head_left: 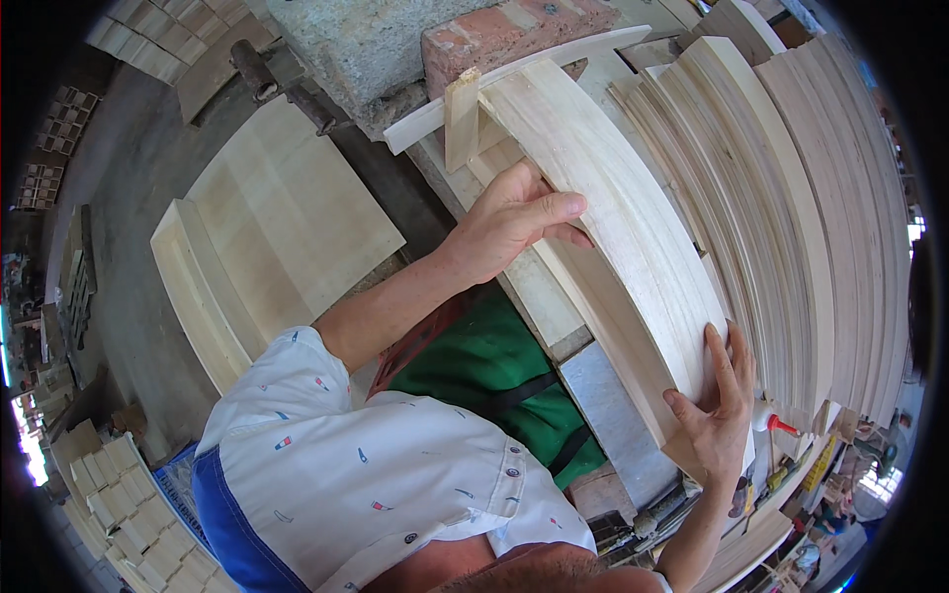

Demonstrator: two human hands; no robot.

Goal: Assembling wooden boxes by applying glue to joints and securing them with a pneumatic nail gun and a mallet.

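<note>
A long pale wooden board (618, 212) lies along the top of a narrow, shallow wooden box (603, 301) on the bench. My left hand (524, 219) is closed on the board's near edge, thumb on top, with some fingers hidden beneath. Toward the right end, my right hand (717, 405) grips across the board, its fingers at the far edge and its thumb at the near edge. At the left end a short wood strip (462, 119) stands up beside the board. A thin wooden strip (593, 44) runs crosswise behind that end.
Stacked wooden boards (751, 208) fill the far right. A red brick (514, 35) and a rough stone block (346, 49) sit at the back. A red-tipped white bottle (766, 419) is by my right hand. A wooden panel piece (277, 227) stands at left; green cloth (484, 356) hangs below.
</note>
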